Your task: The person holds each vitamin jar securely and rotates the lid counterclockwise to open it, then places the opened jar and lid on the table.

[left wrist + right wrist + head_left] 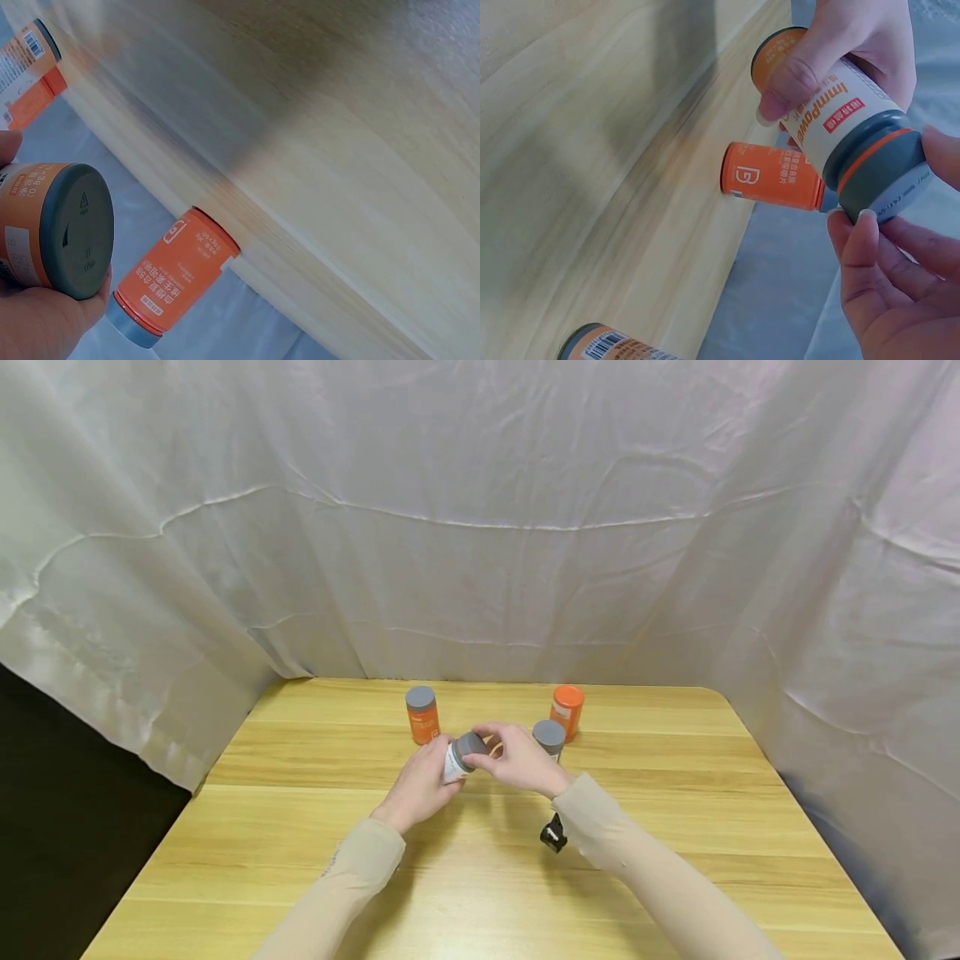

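Observation:
My left hand (pixel 423 783) grips a white and orange supplement bottle (pixel 454 766) round its body, tilted above the table, its lid end towards the right. The thumb and fingers of my right hand (pixel 521 762) pinch the bottle's grey lid (pixel 885 180). In the right wrist view, an orange ring shows along the lid, next to the grey neck. The left wrist view looks onto the dark base of this bottle (pixel 79 232).
An orange bottle with a grey lid (pixel 425 724) stands behind my left hand. Behind the right hand are another grey-lidded bottle (pixel 549 737) and an orange-lidded one (pixel 566 710). A small black device (pixel 553 835) sits by my right cuff. Pale curtains (pixel 480 577) surround the wooden table (pixel 300 827).

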A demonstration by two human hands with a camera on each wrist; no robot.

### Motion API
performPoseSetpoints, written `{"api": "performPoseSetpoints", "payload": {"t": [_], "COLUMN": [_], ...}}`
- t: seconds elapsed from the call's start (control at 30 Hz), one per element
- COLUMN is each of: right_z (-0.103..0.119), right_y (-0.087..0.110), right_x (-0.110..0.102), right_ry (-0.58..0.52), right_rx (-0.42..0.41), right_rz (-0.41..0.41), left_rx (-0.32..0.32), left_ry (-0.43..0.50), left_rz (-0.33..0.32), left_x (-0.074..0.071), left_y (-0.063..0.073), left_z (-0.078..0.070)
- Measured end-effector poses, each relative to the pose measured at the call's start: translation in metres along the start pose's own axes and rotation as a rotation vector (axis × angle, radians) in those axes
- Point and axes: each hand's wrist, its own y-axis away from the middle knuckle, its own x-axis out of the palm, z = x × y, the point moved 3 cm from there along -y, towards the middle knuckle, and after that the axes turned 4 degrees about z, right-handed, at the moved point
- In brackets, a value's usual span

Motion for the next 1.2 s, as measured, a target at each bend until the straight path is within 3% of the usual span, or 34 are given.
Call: {"api": "performPoseSetpoints", "payload": {"t": [0.23, 0.43, 0.63, 0.97, 1.2], "right_z": [-0.0029, -0.0018, -0.0007, 0.0002, 0.0012], "right_y": [-0.0007, 0.0002, 0.0002, -0.0001, -0.0023], "right_x": [-0.0012, -0.0019, -0.0022, 0.0001, 0.0027], "right_ry": [-0.003, -0.028, -0.020, -0.021, 0.027], "right_rx": [-0.037, -0.022, -0.048, -0.060, -0.053], "right_rz": [0.047, 0.074, 0.076, 0.049, -0.025], "left_rx": [-0.005, 0.022, -0.008, -0.003, 0.002], "left_ry": [0.005, -0.015, -0.003, -0.002, -0.004], "left_rz": [-0.002, -0.002, 0.015, 0.014, 0.007], "left_x": [0.0010, 0.0013, 0.0011, 0.0011, 0.0006], "left_y": [0.0012, 0.0009, 0.0008, 0.0020, 0.0016], "left_z": [-0.0004, 0.0017, 0.0026, 0.0019, 0.0002]}}
